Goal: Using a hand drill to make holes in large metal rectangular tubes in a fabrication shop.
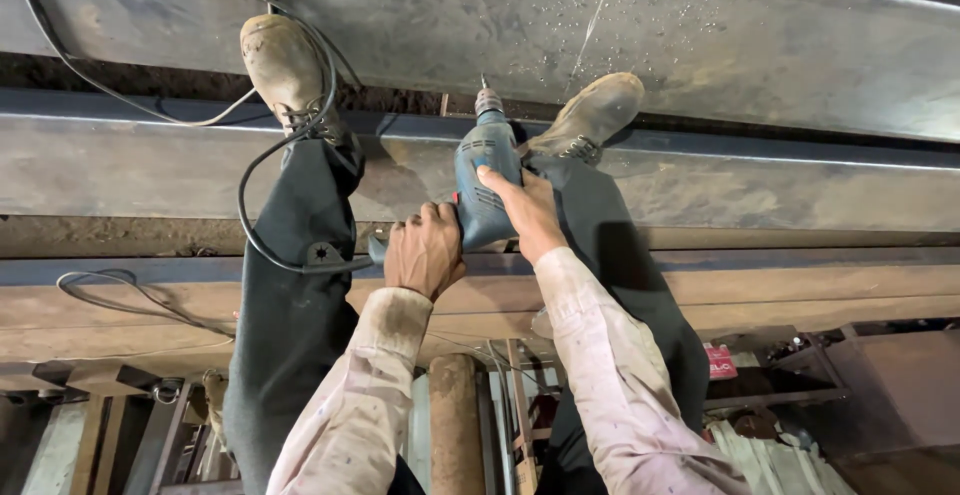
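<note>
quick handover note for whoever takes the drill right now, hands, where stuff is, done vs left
Left hand: wrapped around the rear grip of the blue electric drill.
Right hand: clasped on the side of the drill body.
The bit points down at the upper steel beam, its tip at the surface. Both boots stand on the beams either side of the drill.
The black power cord loops past the left boot.
Done: metal chips lie scattered on the beam.
Left: hole depth cannot be seen from here.

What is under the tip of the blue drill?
The blue drill, gripped by left hand and right hand, points its bit into a grey steel beam speckled with chips. Any hole is hidden.
</note>
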